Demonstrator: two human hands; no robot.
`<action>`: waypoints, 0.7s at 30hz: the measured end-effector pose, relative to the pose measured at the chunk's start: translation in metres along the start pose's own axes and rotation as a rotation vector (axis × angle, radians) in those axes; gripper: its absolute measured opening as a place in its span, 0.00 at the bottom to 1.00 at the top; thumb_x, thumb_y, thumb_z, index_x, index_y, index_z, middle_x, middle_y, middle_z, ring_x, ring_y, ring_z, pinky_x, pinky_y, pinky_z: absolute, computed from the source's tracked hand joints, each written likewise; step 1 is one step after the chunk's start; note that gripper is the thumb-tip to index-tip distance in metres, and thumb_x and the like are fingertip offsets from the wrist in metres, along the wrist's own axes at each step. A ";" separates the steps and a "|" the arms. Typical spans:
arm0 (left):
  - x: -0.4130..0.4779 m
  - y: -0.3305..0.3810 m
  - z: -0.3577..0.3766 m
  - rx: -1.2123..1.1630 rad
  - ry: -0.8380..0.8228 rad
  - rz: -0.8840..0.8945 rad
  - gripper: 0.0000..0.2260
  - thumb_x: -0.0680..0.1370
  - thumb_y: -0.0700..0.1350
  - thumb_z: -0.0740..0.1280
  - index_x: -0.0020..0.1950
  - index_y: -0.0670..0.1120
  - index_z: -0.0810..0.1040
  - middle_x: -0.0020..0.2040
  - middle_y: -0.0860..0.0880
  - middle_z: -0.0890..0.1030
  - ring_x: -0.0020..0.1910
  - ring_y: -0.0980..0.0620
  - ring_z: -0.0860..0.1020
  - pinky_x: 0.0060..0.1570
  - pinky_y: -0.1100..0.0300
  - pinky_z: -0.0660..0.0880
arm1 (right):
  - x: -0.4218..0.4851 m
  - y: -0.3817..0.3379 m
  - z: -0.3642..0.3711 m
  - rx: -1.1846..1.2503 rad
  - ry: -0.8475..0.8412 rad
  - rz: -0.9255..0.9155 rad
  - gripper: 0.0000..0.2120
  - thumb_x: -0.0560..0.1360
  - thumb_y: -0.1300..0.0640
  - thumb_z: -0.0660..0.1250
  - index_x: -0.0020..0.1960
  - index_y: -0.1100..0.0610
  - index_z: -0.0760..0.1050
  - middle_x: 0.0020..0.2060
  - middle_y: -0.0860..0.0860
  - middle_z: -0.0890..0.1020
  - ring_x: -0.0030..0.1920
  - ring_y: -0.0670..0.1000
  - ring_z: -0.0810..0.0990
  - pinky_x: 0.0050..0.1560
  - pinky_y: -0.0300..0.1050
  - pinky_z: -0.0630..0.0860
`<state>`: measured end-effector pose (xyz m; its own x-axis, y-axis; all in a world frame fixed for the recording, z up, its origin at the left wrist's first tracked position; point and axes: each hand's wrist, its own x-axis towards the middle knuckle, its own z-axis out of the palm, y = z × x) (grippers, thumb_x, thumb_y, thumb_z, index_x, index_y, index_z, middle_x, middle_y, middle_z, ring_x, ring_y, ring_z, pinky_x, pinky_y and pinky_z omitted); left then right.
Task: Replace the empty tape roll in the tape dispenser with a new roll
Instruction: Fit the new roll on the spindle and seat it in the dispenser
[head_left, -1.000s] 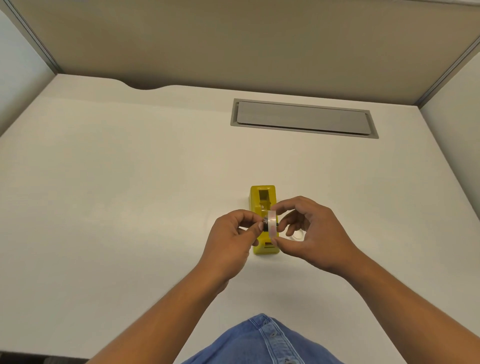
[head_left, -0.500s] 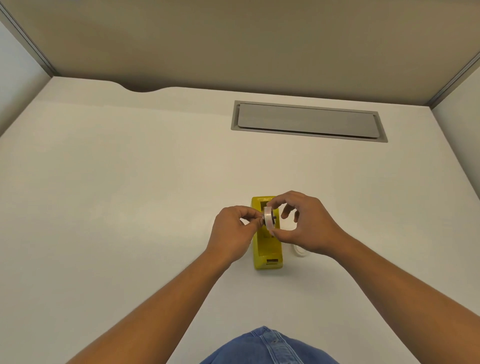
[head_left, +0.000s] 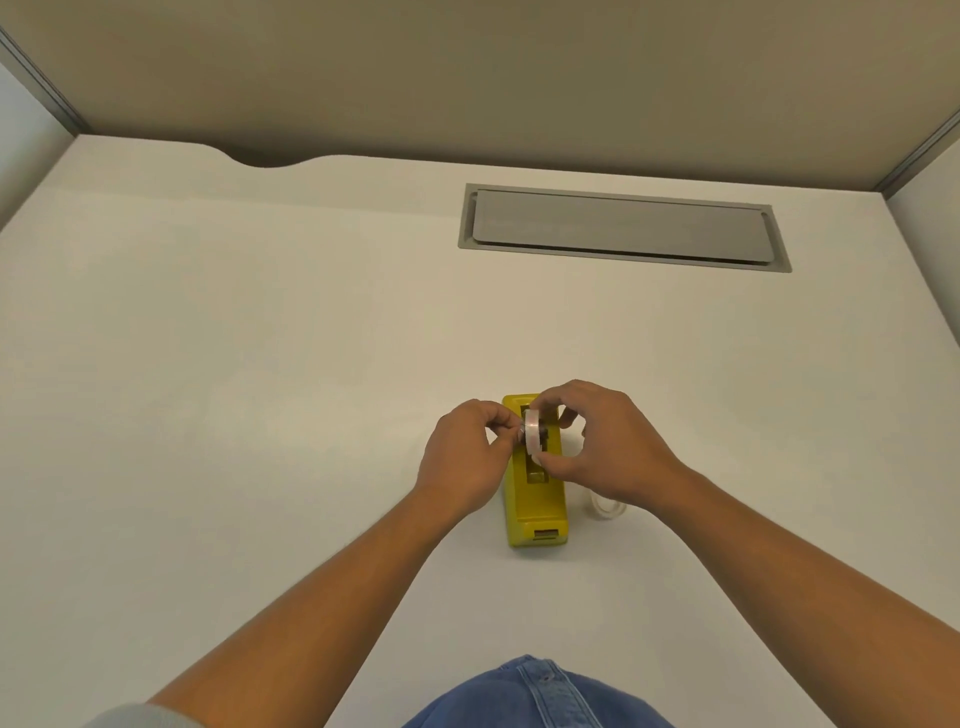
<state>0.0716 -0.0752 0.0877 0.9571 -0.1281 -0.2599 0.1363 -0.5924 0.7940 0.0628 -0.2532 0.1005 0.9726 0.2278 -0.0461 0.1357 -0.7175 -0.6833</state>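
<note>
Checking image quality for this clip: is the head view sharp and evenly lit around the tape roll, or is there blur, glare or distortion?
Head view: lighting soft and even, faint shadows by the yellow dispenser; no glare on the desk; tape roll between left hand and right hand slightly soft; wide-angle bowing at the partition edges.

White desk, grey cable hatch at rear, beige partition behind

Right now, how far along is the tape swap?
Looks done: an empty tape ring lies on the desk beside the yellow tape dispenser. In hand: both the left hand and right hand hold the new tape roll above it. Left: seating the roll.
</note>
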 end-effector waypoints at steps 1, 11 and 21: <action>0.001 0.000 0.000 -0.001 -0.004 0.001 0.02 0.76 0.46 0.68 0.45 0.51 0.81 0.45 0.53 0.81 0.33 0.58 0.72 0.39 0.62 0.70 | -0.001 0.001 0.001 0.008 0.005 0.008 0.19 0.63 0.45 0.74 0.52 0.44 0.77 0.46 0.39 0.79 0.45 0.42 0.78 0.39 0.33 0.72; 0.000 0.003 -0.002 -0.031 -0.065 0.023 0.04 0.77 0.42 0.67 0.46 0.49 0.81 0.44 0.50 0.82 0.40 0.54 0.77 0.43 0.58 0.76 | -0.010 0.003 0.013 0.090 0.072 0.075 0.20 0.61 0.47 0.75 0.51 0.43 0.76 0.45 0.40 0.79 0.41 0.45 0.78 0.37 0.41 0.79; -0.004 0.002 -0.004 -0.020 -0.092 0.025 0.03 0.77 0.41 0.67 0.48 0.48 0.80 0.46 0.49 0.81 0.44 0.52 0.77 0.43 0.63 0.73 | -0.015 0.000 0.021 0.153 0.120 0.115 0.22 0.58 0.41 0.73 0.51 0.43 0.77 0.44 0.39 0.80 0.42 0.43 0.78 0.38 0.40 0.77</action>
<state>0.0695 -0.0726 0.0923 0.9328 -0.2163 -0.2884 0.1184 -0.5719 0.8117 0.0443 -0.2425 0.0857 0.9967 0.0635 -0.0496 0.0009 -0.6240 -0.7815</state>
